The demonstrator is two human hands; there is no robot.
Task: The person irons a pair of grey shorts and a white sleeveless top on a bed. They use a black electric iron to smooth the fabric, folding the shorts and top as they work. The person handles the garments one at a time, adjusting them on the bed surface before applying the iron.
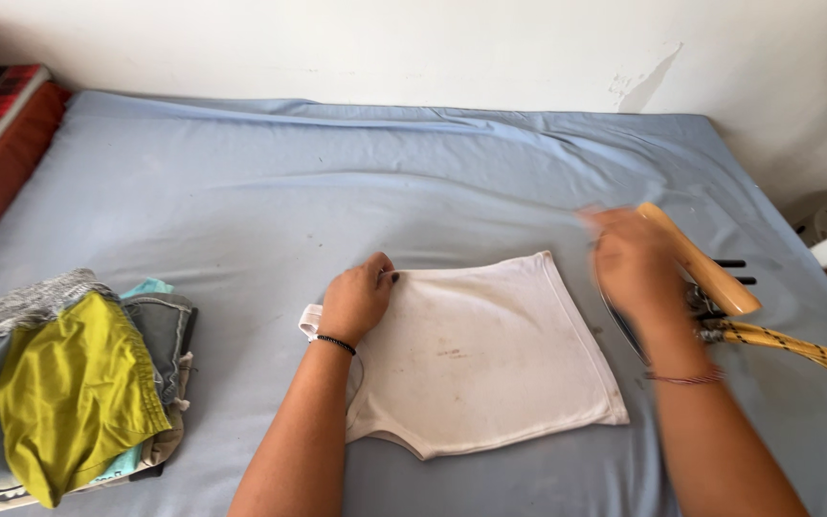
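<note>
The white top [480,354] lay flat on the bed [241,191]. The left hand [356,302] pinched its upper left corner. The right hand [634,263], blurred, reached the iron [701,268]; its grip was unclear. Clothes [78,383] lay piled left.

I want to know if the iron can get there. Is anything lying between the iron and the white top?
Nothing visible does. The right hand reaches for the iron, which sits just off the right edge of the white top; only bare blue sheet shows between them. The left hand presses the top's far left corner.
</note>
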